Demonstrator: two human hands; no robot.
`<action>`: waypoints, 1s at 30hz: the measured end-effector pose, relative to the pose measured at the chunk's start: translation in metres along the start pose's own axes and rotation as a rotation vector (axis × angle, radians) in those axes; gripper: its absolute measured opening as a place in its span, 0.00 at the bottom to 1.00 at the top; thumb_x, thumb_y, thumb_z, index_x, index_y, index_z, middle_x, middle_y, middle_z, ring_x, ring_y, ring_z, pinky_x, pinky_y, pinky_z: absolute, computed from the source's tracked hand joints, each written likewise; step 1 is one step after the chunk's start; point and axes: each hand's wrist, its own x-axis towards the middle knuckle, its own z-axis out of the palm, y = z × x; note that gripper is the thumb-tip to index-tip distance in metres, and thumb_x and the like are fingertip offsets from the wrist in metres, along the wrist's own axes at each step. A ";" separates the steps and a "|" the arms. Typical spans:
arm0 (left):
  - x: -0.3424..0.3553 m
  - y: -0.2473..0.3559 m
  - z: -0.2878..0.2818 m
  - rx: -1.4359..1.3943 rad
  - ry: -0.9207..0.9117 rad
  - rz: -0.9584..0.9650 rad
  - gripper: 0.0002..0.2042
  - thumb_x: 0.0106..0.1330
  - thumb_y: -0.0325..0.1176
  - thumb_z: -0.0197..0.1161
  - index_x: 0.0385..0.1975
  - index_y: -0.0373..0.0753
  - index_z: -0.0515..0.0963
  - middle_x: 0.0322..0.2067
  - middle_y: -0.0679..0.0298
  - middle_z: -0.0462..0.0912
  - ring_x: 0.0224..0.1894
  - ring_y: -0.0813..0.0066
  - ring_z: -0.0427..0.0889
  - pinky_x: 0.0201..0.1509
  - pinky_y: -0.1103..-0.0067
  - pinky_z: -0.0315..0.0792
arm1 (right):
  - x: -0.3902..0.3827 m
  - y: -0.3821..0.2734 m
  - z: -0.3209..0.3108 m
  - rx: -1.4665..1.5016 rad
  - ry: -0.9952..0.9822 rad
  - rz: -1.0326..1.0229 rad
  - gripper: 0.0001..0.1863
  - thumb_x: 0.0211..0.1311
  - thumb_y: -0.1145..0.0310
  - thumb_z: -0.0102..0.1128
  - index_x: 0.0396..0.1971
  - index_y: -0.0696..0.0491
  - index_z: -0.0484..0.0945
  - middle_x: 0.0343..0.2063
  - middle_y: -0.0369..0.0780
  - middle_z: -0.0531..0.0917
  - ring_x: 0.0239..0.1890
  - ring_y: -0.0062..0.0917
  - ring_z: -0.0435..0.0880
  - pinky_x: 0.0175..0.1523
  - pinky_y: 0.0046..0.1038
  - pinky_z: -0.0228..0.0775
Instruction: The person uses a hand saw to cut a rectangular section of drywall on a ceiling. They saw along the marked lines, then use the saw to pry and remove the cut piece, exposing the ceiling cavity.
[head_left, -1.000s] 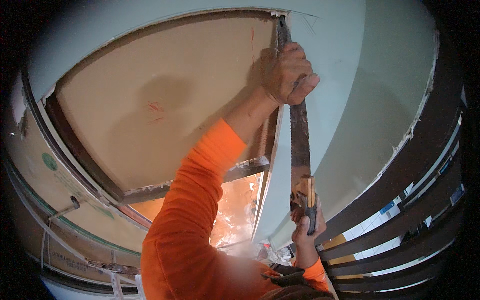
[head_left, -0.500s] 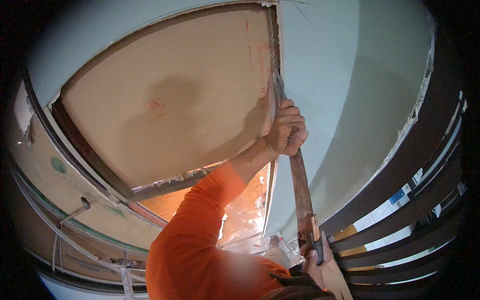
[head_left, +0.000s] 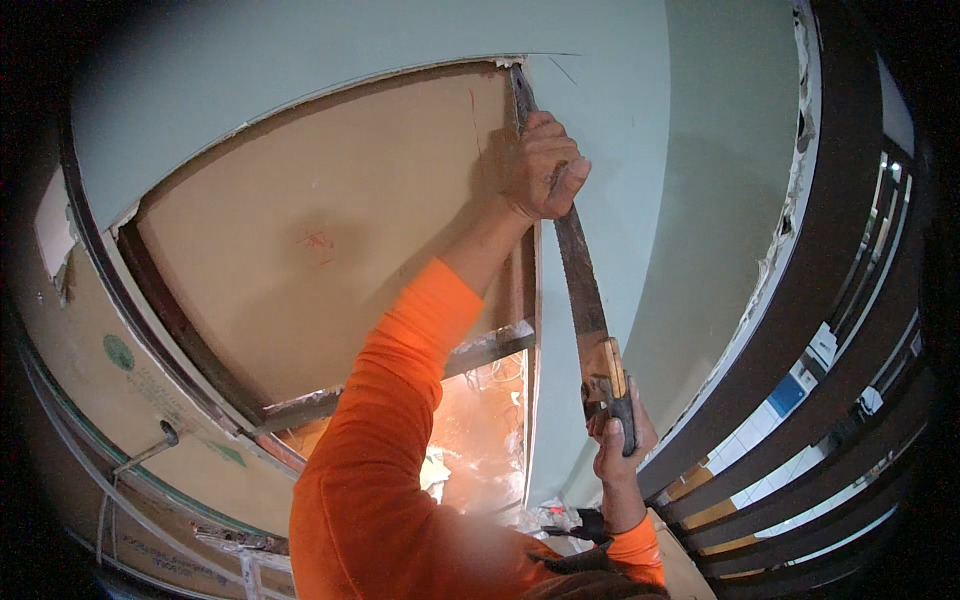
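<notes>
A long handsaw [head_left: 580,275] slants across the right edge of the wall opening, its rusty brown blade pointing up. My left hand [head_left: 546,170] is closed round the blade close to its tip. That tip rests by the upper right corner of the opening [head_left: 518,80], against or just in the cut edge; the exact contact cannot be made out. Lower down, my right hand [head_left: 622,435] grips the saw's handle [head_left: 618,395], which is dark with a light wooden strip. Pale green plasterboard [head_left: 610,200] surrounds the opening, and a brown board [head_left: 330,200] forms its back.
Dark slats [head_left: 770,470] with gaps run along the right side. At lower left stand metal tubing [head_left: 70,440] and a pipe stub [head_left: 165,435]. A dusty crossbar [head_left: 490,348] spans the opening's lower part, above a brightly lit lower gap.
Both hands and the saw have moved up along the opening's right edge, bringing the tip to the upper corner. The right hand and its orange cuff show more fully. The view has shifted somewhat.
</notes>
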 end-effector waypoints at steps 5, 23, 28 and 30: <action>0.001 -0.016 0.005 -0.015 0.018 0.061 0.14 0.60 0.36 0.55 0.13 0.39 0.67 0.16 0.59 0.67 0.25 0.56 0.69 0.43 0.64 0.69 | 0.014 0.011 0.006 -0.027 0.004 -0.049 0.35 0.69 0.55 0.55 0.62 0.71 0.68 0.23 0.40 0.82 0.20 0.19 0.80 0.26 0.23 0.74; -0.043 0.011 0.016 -0.187 0.074 -0.111 0.15 0.57 0.36 0.61 0.09 0.41 0.70 0.12 0.63 0.68 0.21 0.63 0.62 0.38 0.68 0.60 | -0.022 -0.020 -0.030 -0.146 -0.081 0.255 0.40 0.66 0.47 0.58 0.63 0.69 0.68 0.27 0.40 0.83 0.25 0.20 0.80 0.31 0.25 0.73; -0.038 0.014 -0.003 -0.082 -0.022 -0.148 0.12 0.55 0.32 0.62 0.11 0.40 0.72 0.13 0.61 0.70 0.22 0.62 0.66 0.42 0.67 0.62 | -0.030 -0.030 -0.021 -0.262 -0.133 0.084 0.39 0.67 0.50 0.58 0.65 0.69 0.66 0.25 0.41 0.82 0.23 0.21 0.81 0.32 0.26 0.75; -0.038 0.019 0.000 -0.091 -0.029 -0.135 0.12 0.55 0.31 0.62 0.11 0.40 0.73 0.14 0.61 0.72 0.23 0.62 0.67 0.44 0.66 0.63 | -0.036 -0.019 -0.018 -0.207 -0.095 0.123 0.40 0.68 0.46 0.56 0.64 0.68 0.67 0.24 0.39 0.82 0.23 0.21 0.80 0.31 0.26 0.75</action>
